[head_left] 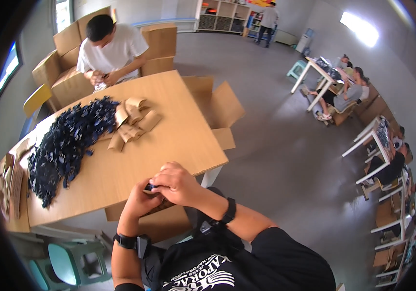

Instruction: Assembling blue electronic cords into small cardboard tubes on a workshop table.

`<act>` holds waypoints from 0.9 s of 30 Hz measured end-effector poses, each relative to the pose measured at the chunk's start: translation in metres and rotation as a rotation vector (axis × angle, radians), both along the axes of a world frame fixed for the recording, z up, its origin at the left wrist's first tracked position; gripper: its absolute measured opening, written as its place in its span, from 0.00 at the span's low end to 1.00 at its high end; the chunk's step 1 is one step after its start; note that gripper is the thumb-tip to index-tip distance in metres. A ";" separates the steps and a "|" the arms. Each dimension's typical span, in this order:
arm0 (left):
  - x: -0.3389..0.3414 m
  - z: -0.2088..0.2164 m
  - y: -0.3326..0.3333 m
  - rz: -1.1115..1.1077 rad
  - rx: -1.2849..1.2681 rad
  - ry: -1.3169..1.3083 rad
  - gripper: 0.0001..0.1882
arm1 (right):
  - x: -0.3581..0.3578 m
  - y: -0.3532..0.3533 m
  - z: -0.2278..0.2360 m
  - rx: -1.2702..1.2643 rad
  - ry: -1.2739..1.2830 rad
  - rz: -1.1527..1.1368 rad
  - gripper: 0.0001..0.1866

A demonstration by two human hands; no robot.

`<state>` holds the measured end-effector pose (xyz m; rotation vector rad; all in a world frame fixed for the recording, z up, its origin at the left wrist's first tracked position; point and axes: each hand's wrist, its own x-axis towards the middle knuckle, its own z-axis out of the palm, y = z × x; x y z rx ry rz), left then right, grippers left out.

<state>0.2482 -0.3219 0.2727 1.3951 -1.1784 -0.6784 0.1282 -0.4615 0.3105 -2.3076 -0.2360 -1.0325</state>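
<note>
Close to my body, at the near edge of the table, my left hand (141, 200) and my right hand (180, 185) meet with fingers bent together. Between them they grip a small dark blue piece (150, 186), mostly hidden by the fingers, so its exact kind does not show. Beyond them on the wooden table (169, 116) lies a long heap of small dark blue pieces (67, 140). Several curled brown cardboard pieces (137, 116) rest against the heap's right end.
Across the table a person in a white shirt (111, 53) handles something small. An open cardboard box (225, 109) stands by the table's right side, another box (164, 224) below my hands. Green stools (74, 259) are at lower left. People sit at white-legged tables (314, 72) on the right.
</note>
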 end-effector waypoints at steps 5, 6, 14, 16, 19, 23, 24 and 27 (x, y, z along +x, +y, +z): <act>0.014 -0.020 -0.001 0.051 0.090 0.233 0.14 | 0.015 -0.008 0.005 0.045 -0.021 0.049 0.08; 0.014 -0.021 -0.003 0.083 0.007 0.299 0.14 | 0.016 -0.008 0.006 0.049 -0.012 0.101 0.09; 0.024 -0.009 -0.014 -0.001 0.104 0.294 0.18 | 0.025 -0.009 -0.001 -0.002 -0.061 0.028 0.08; 0.012 0.004 -0.024 0.117 -0.099 0.275 0.12 | 0.026 -0.011 0.000 -0.003 -0.072 -0.002 0.07; 0.032 -0.006 -0.026 0.080 -0.147 0.104 0.13 | 0.031 -0.004 0.007 -0.020 -0.107 -0.032 0.06; 0.025 -0.001 -0.038 0.081 -0.108 0.182 0.14 | 0.034 -0.009 0.003 -0.043 -0.010 -0.023 0.05; 0.028 -0.007 -0.037 0.090 -0.098 0.167 0.15 | 0.034 -0.010 0.003 -0.067 0.012 -0.035 0.06; 0.031 -0.015 -0.038 0.058 -0.124 0.145 0.16 | 0.038 -0.013 -0.001 -0.108 0.045 -0.059 0.06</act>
